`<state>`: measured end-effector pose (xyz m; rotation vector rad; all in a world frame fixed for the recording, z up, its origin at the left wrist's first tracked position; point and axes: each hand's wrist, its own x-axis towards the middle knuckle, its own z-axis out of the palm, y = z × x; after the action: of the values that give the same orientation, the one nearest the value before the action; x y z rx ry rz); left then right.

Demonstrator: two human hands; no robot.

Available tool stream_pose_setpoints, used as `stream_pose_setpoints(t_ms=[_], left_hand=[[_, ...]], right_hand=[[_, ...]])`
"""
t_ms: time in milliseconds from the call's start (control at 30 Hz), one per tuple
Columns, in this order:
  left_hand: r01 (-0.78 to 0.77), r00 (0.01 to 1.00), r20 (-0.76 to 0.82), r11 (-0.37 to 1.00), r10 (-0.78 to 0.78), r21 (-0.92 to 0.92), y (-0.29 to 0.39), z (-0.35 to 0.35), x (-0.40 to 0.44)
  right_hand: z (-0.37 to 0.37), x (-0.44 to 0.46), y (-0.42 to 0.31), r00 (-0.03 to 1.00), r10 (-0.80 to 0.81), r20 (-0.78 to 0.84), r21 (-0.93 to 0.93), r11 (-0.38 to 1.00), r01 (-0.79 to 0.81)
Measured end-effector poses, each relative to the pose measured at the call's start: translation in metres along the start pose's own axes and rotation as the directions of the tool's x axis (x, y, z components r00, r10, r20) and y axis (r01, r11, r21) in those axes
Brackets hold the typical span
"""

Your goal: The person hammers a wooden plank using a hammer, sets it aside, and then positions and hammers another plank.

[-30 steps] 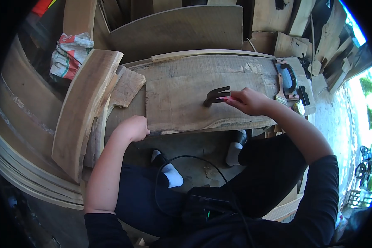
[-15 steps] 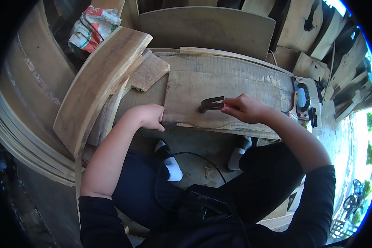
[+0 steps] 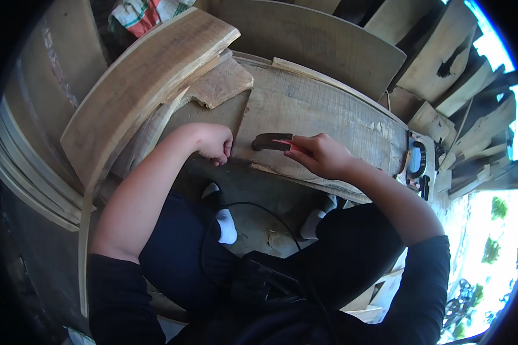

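Observation:
A claw hammer with a dark head and a red grip is held in my right hand, just above the wide wooden board. Its head points left, toward my left hand. The fingers of my left hand are curled and pressed together at the board's near left corner. Whatever they pinch, if anything, is hidden.
Thick planks are stacked at the left beside a rough-edged offcut. A hand plane rests at the board's right end. A curved panel stands behind. A black cable loops between my legs.
The hammer has moved left relative to the board, closer to my left hand. My left hand stays at the board's corner, its fingers more tightly curled. The whole view has shifted and tilted.

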<state>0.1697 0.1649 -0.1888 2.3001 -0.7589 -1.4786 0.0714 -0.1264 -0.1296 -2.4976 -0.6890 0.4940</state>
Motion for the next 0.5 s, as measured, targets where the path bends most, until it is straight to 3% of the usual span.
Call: stream_pose_setpoints(t_ms=[133,400,500], left_hand=[[0.004,0.999,-0.041,0.994,-0.009,-0.106,0.001,0.002,0.000],[-0.006,0.999,-0.043,0.999,0.004,-0.048,0.004,0.001,-0.001],[-0.021,0.999,-0.044,1.000,0.021,-0.016,0.002,0.001,0.001]], right_hand=[[0.002,0.010,-0.007,0.998,0.053,0.022,0.060,0.997,-0.054],[0.003,0.030,-0.009,0.999,0.047,0.006,0.039,0.998,-0.047],[0.000,0.037,-0.009,0.997,0.032,-0.070,-0.005,0.999,-0.032]])
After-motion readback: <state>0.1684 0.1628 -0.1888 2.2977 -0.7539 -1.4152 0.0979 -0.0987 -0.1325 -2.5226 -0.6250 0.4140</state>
